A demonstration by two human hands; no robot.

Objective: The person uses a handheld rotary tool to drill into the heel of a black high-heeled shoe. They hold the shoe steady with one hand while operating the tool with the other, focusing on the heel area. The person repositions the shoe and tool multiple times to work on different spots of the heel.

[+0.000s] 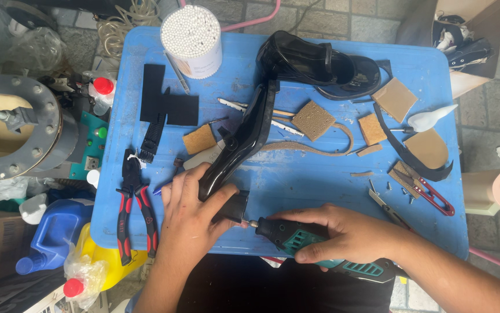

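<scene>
My left hand point(189, 214) grips a glossy black high-heeled shoe point(239, 139) lying on its side on the blue table point(296, 174), holding it near the heel block point(234, 206). My right hand point(342, 232) is wrapped around a black and teal rotary tool point(296, 239), whose tip touches the heel block's right side. A second black shoe point(319, 61) lies at the far side of the table.
Red-handled pliers point(134, 203) lie left of my left hand. A white tub of cotton swabs point(193, 39), black strips point(163, 101), tan leather scraps point(314, 120), a curved black strap point(406, 153), red snips point(429, 194) and a white glue nozzle point(429, 119) are spread around. Jugs point(59, 232) stand lower left.
</scene>
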